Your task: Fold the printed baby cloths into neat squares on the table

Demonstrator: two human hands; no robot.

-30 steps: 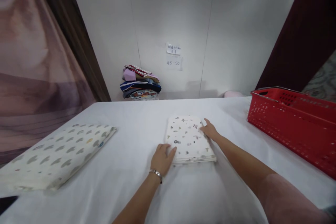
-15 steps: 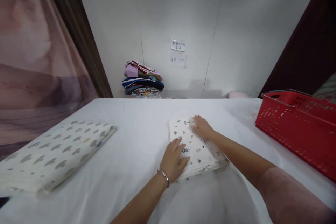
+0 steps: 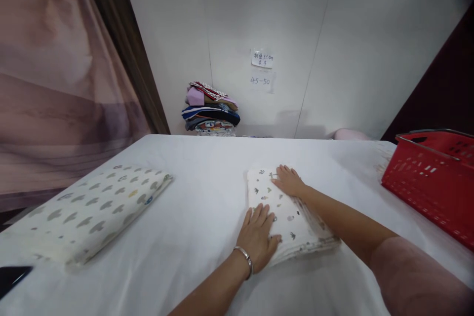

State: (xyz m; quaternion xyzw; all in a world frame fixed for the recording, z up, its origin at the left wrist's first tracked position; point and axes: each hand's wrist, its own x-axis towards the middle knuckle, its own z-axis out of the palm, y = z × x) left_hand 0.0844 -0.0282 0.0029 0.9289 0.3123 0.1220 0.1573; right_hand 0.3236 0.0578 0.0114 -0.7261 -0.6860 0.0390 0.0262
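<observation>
folded cloth (image 3: pixel 291 229) lies between larger cloth (image 3: pixel 98 207) and red basket (image 3: pixel 429 187).

On a white-covered table (image 3: pixel 196 207), the left hand (image 3: pixel 258 238) lies spread at eight o'clock on a folded printed cloth (image 3: pixel 291 227), the right hand (image 3: pixel 290 182) at its twelve. From that cloth, a second cloth (image 3: pixel 99 207) with grey motifs lies at nine o'clock, a red basket (image 3: pixel 425 187) near three, a fabric stack (image 3: pixel 212 111) at eleven.
</observation>
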